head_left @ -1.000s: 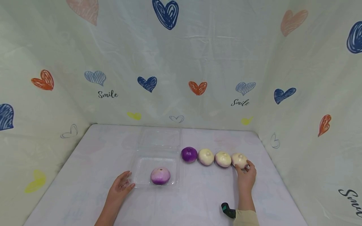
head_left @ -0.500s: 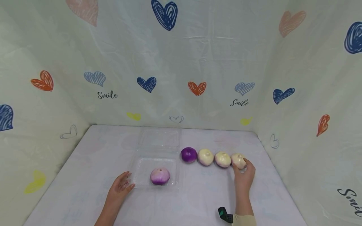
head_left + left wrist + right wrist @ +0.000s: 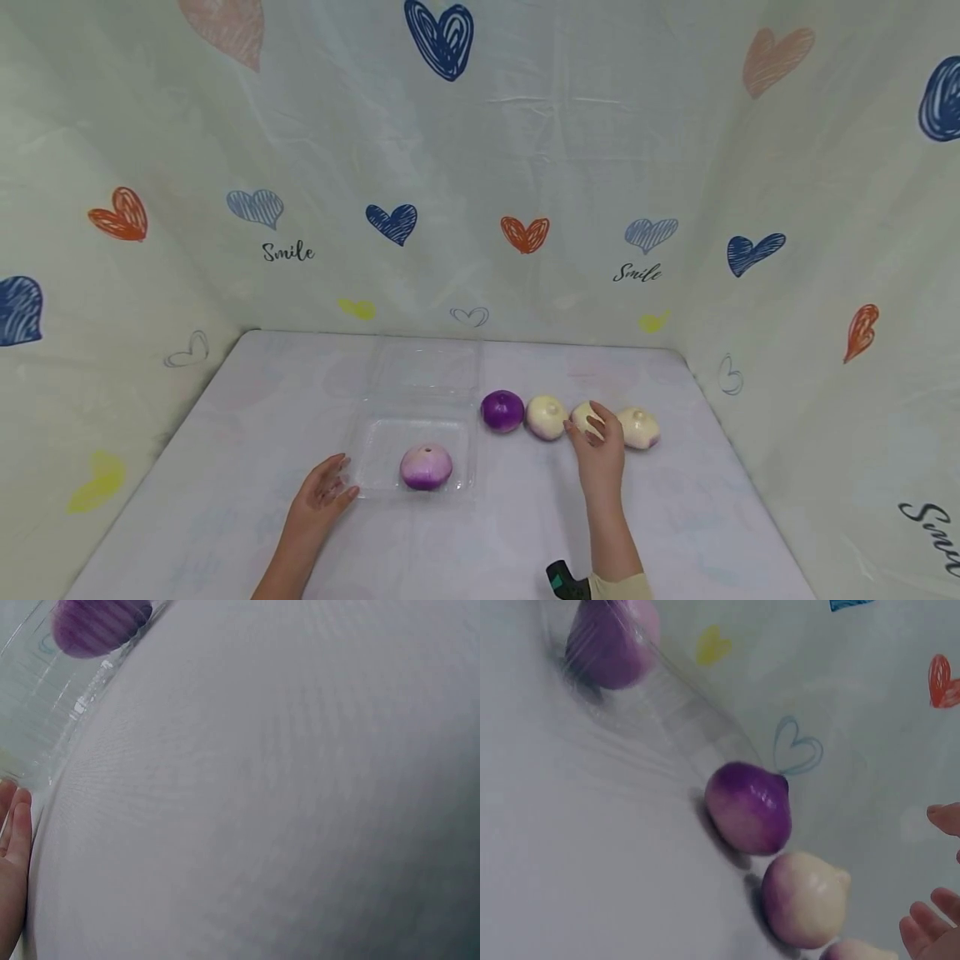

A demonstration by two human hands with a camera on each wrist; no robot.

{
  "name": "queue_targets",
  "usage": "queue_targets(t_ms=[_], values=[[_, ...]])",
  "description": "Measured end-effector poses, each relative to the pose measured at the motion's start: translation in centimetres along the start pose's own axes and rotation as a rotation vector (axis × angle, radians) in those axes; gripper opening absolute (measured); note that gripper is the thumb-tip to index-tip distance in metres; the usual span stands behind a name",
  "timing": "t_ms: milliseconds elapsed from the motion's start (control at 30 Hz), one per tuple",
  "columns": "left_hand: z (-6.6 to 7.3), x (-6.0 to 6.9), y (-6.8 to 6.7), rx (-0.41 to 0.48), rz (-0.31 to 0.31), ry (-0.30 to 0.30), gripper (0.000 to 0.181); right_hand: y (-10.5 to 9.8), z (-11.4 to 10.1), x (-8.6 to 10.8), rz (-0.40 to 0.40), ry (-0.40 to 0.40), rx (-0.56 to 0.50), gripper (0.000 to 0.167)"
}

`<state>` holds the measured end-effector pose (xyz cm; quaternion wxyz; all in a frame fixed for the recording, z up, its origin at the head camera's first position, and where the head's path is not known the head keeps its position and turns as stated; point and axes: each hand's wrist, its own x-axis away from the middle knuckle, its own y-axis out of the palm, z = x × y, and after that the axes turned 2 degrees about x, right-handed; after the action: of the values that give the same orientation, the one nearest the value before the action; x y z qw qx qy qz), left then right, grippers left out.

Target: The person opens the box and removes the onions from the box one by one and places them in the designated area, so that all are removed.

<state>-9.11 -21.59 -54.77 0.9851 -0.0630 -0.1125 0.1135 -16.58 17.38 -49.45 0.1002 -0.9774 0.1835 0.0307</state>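
Observation:
A clear plastic clamshell container (image 3: 375, 454) lies with its lid (image 3: 427, 367) folded back. Inside it sits one pink-purple onion (image 3: 426, 467), also at the top of the left wrist view. My left hand (image 3: 322, 496) rests at the container's left edge, thumb by the near corner, fingers loosely extended. To the right stands a row: a dark purple onion (image 3: 502, 411), then a pale onion (image 3: 546, 417), another pale onion (image 3: 582, 412) and a last one (image 3: 640, 428). Over that third onion hovers my right hand (image 3: 600, 450), fingers spread and partly hiding it, holding nothing.
A white cloth-covered table (image 3: 480, 550) lies below, backed by a heart-printed curtain (image 3: 562, 150). A dark strapped device (image 3: 566, 581) is on the right wrist. Bare tabletop stretches in front of the row and the container.
My right hand has left the last onion and moved left, over the third in the row. That last onion now sits tilted slightly rightward. The left hand and container stay put.

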Motion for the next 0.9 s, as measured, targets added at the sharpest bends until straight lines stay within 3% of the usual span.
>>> queue_targets(t_ms=[300, 567, 900], values=[[0.1, 0.1, 0.0, 0.012, -0.006, 0.008, 0.070, 3.3, -1.9, 2.3, -0.122, -0.065, -0.059, 0.054], [0.1, 0.1, 0.0, 0.036, -0.006, 0.023, 0.069, 5.8, -2.1, 3.7, -0.209, -0.091, -0.081, 0.053], [0.1, 0.2, 0.0, 0.046, -0.006, 0.010, 0.068, 8.8, -2.4, 6.0, -0.373, -0.127, -0.068, 0.053]])
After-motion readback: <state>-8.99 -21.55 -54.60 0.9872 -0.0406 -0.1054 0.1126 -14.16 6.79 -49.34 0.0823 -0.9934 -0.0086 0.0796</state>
